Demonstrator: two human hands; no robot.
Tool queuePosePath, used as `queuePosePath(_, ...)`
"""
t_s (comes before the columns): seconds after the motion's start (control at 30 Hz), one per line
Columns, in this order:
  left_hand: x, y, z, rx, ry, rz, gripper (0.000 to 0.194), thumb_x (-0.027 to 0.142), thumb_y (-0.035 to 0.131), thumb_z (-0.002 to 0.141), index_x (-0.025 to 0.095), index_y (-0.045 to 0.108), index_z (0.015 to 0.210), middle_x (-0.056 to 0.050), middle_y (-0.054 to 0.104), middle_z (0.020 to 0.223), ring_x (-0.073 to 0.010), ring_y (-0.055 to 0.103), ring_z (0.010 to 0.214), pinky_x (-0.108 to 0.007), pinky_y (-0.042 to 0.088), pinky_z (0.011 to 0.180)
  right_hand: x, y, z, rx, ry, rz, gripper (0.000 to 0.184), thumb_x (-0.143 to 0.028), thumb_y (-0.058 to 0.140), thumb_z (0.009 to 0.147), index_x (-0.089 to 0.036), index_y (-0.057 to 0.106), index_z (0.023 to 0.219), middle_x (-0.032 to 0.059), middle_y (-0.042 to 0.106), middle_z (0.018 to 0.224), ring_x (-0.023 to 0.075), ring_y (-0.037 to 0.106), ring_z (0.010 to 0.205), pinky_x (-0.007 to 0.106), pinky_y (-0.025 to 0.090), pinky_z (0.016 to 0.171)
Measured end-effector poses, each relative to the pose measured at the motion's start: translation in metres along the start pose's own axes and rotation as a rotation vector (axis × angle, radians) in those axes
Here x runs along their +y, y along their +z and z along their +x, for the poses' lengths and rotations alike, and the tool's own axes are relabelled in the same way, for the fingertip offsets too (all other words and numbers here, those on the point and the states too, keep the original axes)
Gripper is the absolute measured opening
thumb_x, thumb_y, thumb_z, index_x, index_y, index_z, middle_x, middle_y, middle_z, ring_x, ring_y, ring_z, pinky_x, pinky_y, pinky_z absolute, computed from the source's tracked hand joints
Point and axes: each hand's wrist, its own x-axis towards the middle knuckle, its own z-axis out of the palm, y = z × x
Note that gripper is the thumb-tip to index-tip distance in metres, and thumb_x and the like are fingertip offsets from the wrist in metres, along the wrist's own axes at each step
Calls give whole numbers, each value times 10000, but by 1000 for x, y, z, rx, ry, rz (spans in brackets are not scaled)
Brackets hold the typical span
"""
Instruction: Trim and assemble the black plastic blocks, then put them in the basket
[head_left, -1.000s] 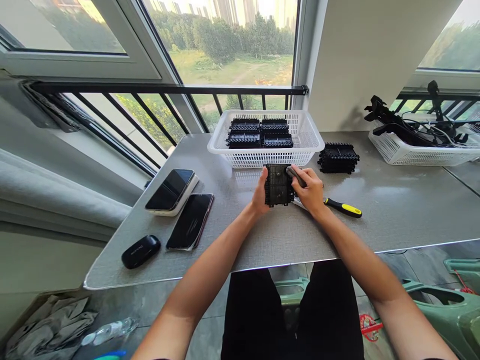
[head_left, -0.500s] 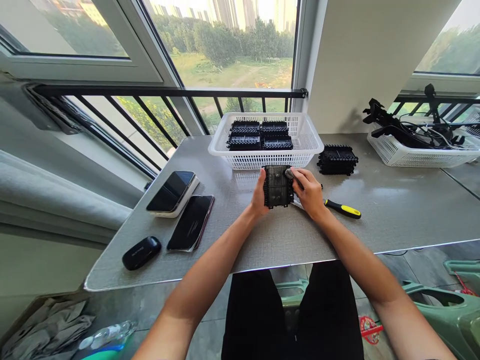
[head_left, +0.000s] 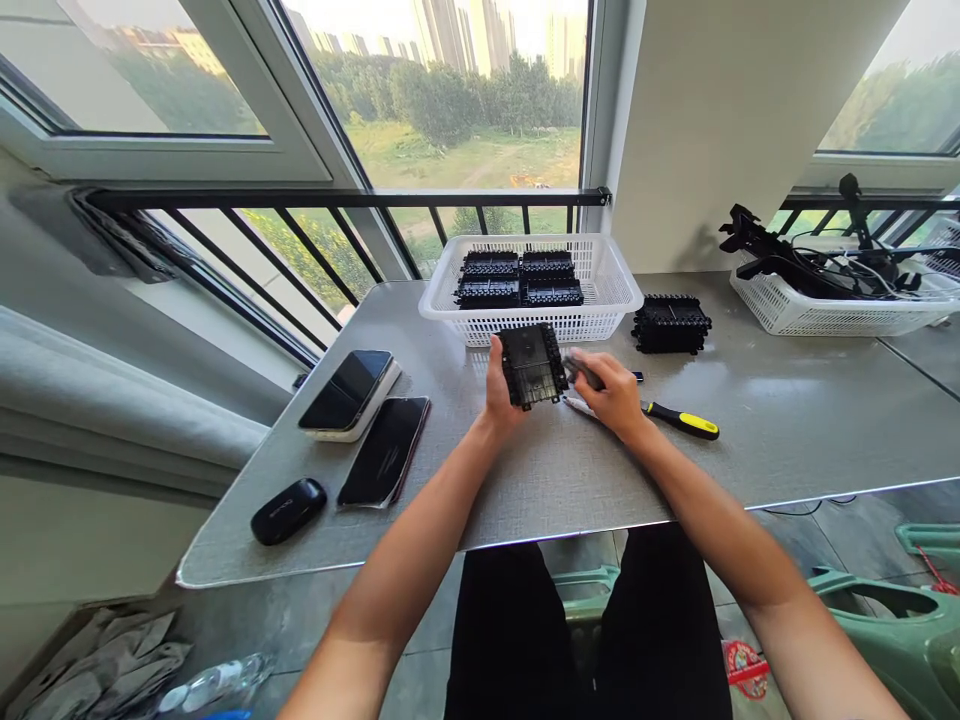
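Freshly tilted, the black tooth-edged block [head_left: 533, 367] gleams in the left hand [head_left: 501, 393], fingers gripping its side. Fingers of the right hand [head_left: 615, 395] pinch a dark grey object [head_left: 588, 374] beside it.

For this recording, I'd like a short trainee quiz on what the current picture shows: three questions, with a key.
1. Which hand holds the ridged black block?
2. True or false: the yellow-and-black handle lies on the table.
3. Relative to the white basket, the separate black stack stands: (a) inside, (b) to the picture's left, (c) to the picture's right.

Key: 1. The left hand. 2. True. 3. c.
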Motion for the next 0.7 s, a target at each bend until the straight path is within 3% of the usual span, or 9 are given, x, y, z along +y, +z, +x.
queuePosePath(0.1,-11,5,-5,-86,-120,34,612,629,376,910,137,654,1146,-119,748,980,-268,704,957,-397,581,838,3,-4,3,124,88,-6,351,-212,519,908,-261,625,1240,56,692,1080,196,654,989,340,522,904)
queuePosePath(0.23,-19,10,-8,-156,-183,55,617,636,391,901,154,631,1203,-122,738,1046,-273,688,1019,-409,559,897,7,-6,4,63,101,-58,348,-226,484,940,-261,636,1251,69,675,1112,202,648,982,351,516,902)
queuePosePath(0.4,-7,6,-6,-97,-45,21,675,690,403,867,143,642,1182,-121,740,1029,-261,693,992,-384,567,862,1,-1,0,-114,7,-106,332,-192,514,909,-258,671,1193,56,669,999,175,638,854,301,517,807)
queuePosePath(0.53,7,0,-3,32,93,-8,585,652,410,889,176,670,1110,-68,752,957,-213,712,878,-318,579,782,-5,2,-3,-226,-86,-113,229,-181,581,813,-227,727,983,31,641,801,163,609,736,265,493,701)
queuePosePath(0.6,7,0,-3,35,82,-4,582,648,406,892,175,668,1108,-67,752,957,-209,712,861,-319,581,777,-7,1,-4,-171,-70,-121,186,-181,588,773,-221,727,891,26,624,745,166,602,711,268,490,687)
queuePosePath(0.7,-1,4,-5,-47,-18,25,636,667,394,885,147,652,1144,-102,745,998,-238,707,920,-364,578,826,-5,-3,-1,23,17,-94,241,-184,544,811,-228,719,971,43,651,840,176,624,783,287,512,747)
